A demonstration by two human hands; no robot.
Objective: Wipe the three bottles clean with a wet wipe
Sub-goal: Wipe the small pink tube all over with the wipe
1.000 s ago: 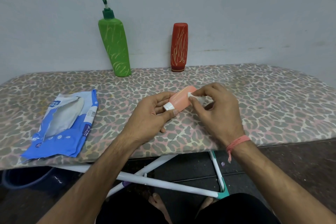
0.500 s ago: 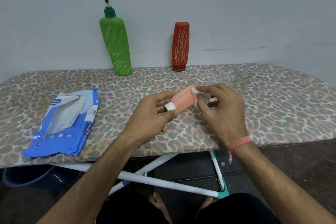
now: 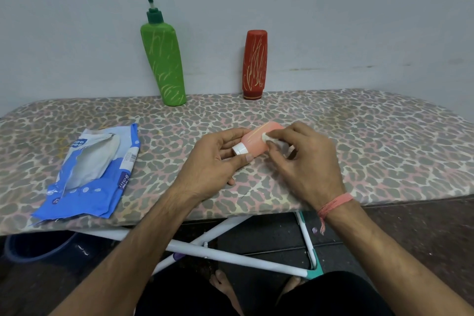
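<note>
My left hand (image 3: 213, 161) grips a small orange bottle (image 3: 255, 143) by its white cap end, holding it on its side just above the board. My right hand (image 3: 305, 164) presses a bunched white wet wipe (image 3: 266, 137) against the bottle's upper side. A tall green pump bottle (image 3: 164, 59) with yellowish scribbles stands at the back against the wall. To its right stands a red bottle (image 3: 254, 64), cap down, also scribbled.
The work surface is an ironing board (image 3: 372, 141) with a leopard-print cover. An open blue wet-wipe pack (image 3: 87, 174) lies at the left. White board legs (image 3: 230, 251), a dark bucket (image 3: 36, 246) and my feet show below the front edge.
My right hand has slid the wipe along the orange bottle, first toward its far end, then back toward the middle. The left hand has kept its grip near the cap.
</note>
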